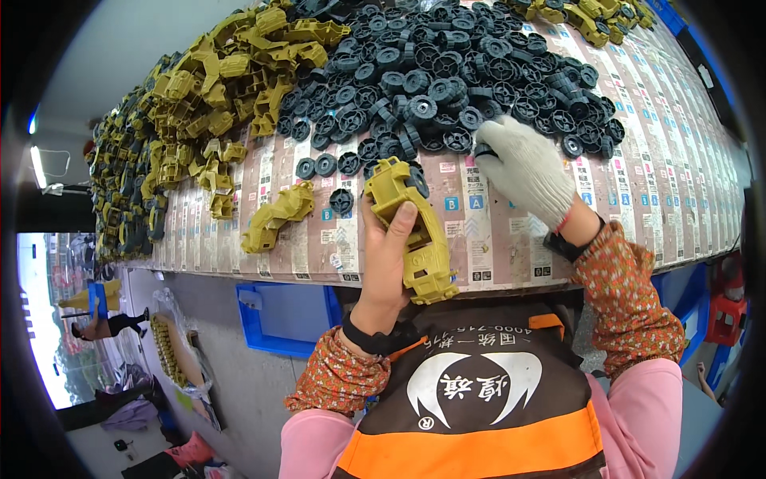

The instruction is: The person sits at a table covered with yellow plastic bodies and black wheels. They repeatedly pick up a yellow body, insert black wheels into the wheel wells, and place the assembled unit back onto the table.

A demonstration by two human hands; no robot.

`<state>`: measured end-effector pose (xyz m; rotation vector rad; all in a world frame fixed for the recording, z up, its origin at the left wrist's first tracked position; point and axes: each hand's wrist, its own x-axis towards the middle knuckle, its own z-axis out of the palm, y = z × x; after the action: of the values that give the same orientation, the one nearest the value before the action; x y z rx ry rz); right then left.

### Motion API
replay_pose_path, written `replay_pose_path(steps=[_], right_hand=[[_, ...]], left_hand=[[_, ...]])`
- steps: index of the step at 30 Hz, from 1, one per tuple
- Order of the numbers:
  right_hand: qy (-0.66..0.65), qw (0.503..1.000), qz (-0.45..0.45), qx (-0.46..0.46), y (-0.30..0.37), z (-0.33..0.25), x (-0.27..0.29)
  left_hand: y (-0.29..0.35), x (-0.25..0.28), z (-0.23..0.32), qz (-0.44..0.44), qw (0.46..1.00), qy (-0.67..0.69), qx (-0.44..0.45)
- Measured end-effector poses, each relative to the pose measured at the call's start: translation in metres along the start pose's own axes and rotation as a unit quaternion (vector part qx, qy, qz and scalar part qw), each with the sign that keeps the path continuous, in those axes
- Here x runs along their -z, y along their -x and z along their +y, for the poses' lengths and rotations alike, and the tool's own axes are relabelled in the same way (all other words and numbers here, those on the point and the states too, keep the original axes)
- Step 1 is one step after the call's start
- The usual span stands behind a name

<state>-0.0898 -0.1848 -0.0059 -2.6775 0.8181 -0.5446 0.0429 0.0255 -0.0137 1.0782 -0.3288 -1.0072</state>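
My left hand (pixel 381 259), bare, grips a yellow plastic toy vehicle body (pixel 427 251) upright over the table's near edge, thumb across its side. Dark wheels (pixel 416 182) show at the body's far end. My right hand (pixel 527 164), in a white knit glove, is at the near edge of a heap of dark toy wheels (pixel 431 76). Its fingers are curled, and a dark wheel (pixel 483 150) partly shows at the fingertips. Left of my left hand lie a loose wheel (pixel 341 201) and another yellow body (pixel 279 217).
A pile of yellow bodies (pixel 215 88) rises at the far left, beside rows of bodies with wheels (pixel 120 191). More yellow parts (pixel 598 20) lie at the far right. The table (pixel 527 247) has a printed covering. Below its edge stands a blue bin (pixel 287 319).
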Motion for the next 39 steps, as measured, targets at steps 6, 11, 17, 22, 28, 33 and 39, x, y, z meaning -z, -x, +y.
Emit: replay_pose_path(steps=[6, 11, 17, 22, 28, 33, 39], right_hand=[[-0.298, 0.949, -0.098, -0.027, 0.046, -0.05, 0.033], [-0.357, 0.927, -0.089, -0.078, 0.072, -0.073, 0.031], [-0.338, 0.938, -0.055, -0.046, 0.089, -0.085, 0.029], [-0.32, 0.944, -0.068, -0.033, 0.098, -0.086, 0.027], [-0.307, 0.946, -0.089, -0.045, 0.108, -0.088, 0.026], [-0.31, 0.938, -0.137, -0.076, 0.098, -0.085, 0.039], [-0.309, 0.923, -0.19, -0.127, 0.064, -0.074, 0.072]], left_hand=[[-0.003, -0.004, 0.002, 0.01, 0.999, 0.037, -0.029], [-0.004, -0.012, -0.001, 0.043, 0.996, 0.023, -0.076], [-0.005, -0.013, 0.0, 0.05, 0.993, 0.01, -0.102], [-0.004, -0.009, -0.006, 0.078, 0.988, -0.01, -0.135], [0.003, -0.028, -0.008, 0.095, 0.972, -0.096, -0.19], [0.011, -0.037, -0.014, 0.032, 0.894, -0.227, -0.385], [-0.005, -0.054, 0.002, -0.01, 0.984, -0.017, -0.176]])
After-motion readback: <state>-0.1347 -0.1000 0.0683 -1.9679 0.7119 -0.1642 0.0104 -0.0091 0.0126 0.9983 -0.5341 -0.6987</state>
